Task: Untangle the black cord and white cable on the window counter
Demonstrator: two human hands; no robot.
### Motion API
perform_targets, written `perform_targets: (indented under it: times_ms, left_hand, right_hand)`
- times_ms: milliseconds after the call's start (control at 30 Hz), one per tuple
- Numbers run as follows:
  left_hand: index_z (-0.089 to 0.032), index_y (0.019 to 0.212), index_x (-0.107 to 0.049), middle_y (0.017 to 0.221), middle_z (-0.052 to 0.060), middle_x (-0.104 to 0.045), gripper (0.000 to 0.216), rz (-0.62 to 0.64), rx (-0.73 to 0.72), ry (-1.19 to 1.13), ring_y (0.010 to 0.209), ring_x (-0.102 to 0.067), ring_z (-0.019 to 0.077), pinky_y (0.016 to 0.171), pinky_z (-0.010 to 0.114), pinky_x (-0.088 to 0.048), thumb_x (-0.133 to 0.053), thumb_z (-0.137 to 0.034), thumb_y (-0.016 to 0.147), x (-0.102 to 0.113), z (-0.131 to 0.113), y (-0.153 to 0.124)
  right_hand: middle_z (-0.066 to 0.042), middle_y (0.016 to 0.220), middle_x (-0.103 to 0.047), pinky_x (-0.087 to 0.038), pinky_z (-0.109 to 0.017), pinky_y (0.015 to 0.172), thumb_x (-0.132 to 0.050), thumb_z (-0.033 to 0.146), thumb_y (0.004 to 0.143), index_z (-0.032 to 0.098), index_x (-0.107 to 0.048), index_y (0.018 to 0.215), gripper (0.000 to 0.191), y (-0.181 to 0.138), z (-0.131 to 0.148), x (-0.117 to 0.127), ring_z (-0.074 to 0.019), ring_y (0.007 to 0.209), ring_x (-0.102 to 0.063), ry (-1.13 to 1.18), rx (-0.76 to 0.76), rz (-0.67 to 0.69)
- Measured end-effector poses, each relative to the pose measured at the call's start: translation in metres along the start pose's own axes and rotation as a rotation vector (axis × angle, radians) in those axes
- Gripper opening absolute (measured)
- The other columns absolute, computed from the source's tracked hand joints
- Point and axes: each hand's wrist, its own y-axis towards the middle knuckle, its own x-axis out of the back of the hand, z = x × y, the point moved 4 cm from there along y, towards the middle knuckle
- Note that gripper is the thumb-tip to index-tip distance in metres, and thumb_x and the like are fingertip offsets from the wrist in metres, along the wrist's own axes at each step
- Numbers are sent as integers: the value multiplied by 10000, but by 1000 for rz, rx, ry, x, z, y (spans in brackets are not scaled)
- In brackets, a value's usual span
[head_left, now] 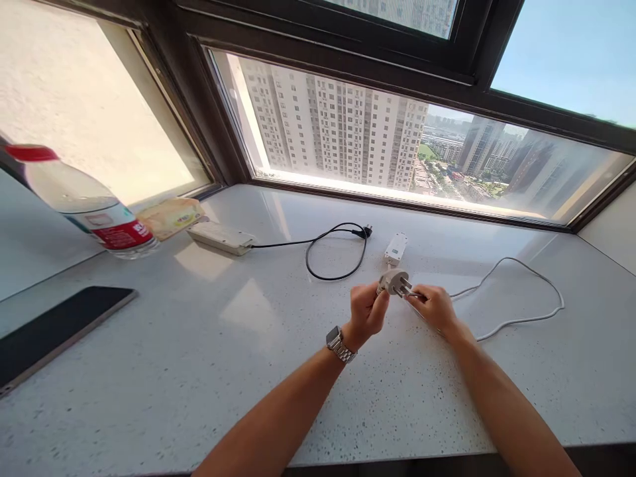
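My left hand (368, 310), with a metal-band watch (340, 343) on its wrist, is closed around a white plug (394, 281). The plug's metal prongs point to the right. Close beside the prongs, my right hand (437, 308) pinches a white cable (561, 301). That cable runs out in a wide loop over the counter on the right. Just beyond the plug lies a small white power strip (396, 246). Part of the cable is hidden by my right hand.
A white power strip (221, 237) with a looped black cord and black plug (365, 231) lies farther back. On the left are a bottle (122, 228), a yellowish packet (171, 217) and a dark phone or tablet (59, 324). Windows (338, 126) border the white counter (189, 371).
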Motion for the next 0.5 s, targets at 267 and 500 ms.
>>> perform_targets:
  times_ms: [267, 500]
  left_hand:
    - [-195, 491, -267, 401, -71, -195, 459, -82, -204, 477, 350, -166, 68, 397, 257, -146, -460, -349, 878, 41, 28, 25]
    - [-199, 491, -259, 390, -65, -228, 486, -255, -180, 545, 352, -199, 75, 412, 257, -172, -397, -373, 924, 55, 39, 31]
  right_hand:
    - [23, 433, -418, -189, -251, 438, -563, 782, 631, 205, -405, 457, 623, -16, -82, 59, -125, 421, -385, -169, -656, 5]
    - [7, 426, -430, -311, -297, 591, -446, 822, 691, 202, -417, 443, 669, -19, -89, 73, -155, 469, -432, -302, -663, -107]
